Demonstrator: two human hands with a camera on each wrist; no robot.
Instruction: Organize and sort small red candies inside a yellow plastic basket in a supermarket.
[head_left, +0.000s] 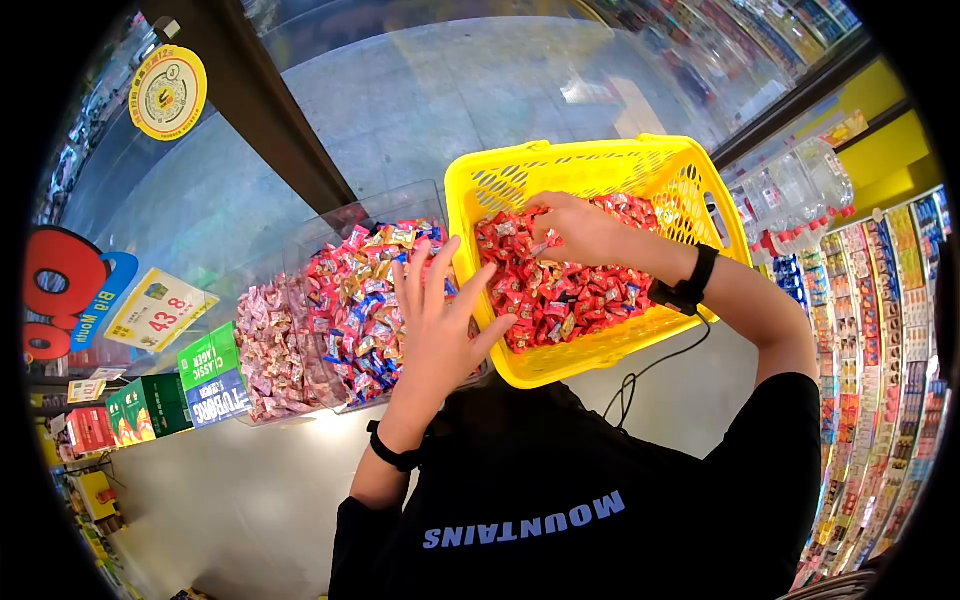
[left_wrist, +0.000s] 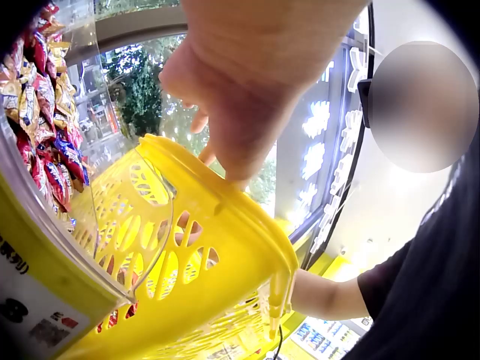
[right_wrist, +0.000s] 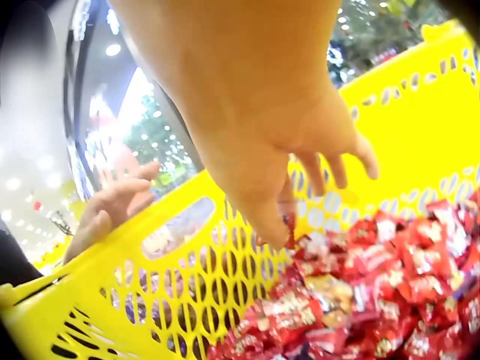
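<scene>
A yellow plastic basket (head_left: 515, 370) holds a heap of red-wrapped candies (head_left: 560, 300). Inside it, my right hand (head_left: 580, 228) reaches over the candies near the far left wall. In the right wrist view, a bit of red wrapper shows between thumb and index finger, where the right hand (right_wrist: 262, 142) pinches a candy; its other fingers are spread. My left hand (head_left: 435, 320) has its fingers spread and holds nothing, at the basket's left rim. From the left wrist, that hand (left_wrist: 247, 97) overlaps the rim of the basket (left_wrist: 225, 202).
Left of the basket, clear bins hold mixed red, blue and gold candies (head_left: 365, 310) and pink-wrapped candies (head_left: 272, 350). Price signs (head_left: 160, 310) and drink cartons (head_left: 212, 385) stand farther left. Bottles (head_left: 795, 190) and stocked shelves (head_left: 850, 390) line the right. A glass window (head_left: 400, 90) lies beyond.
</scene>
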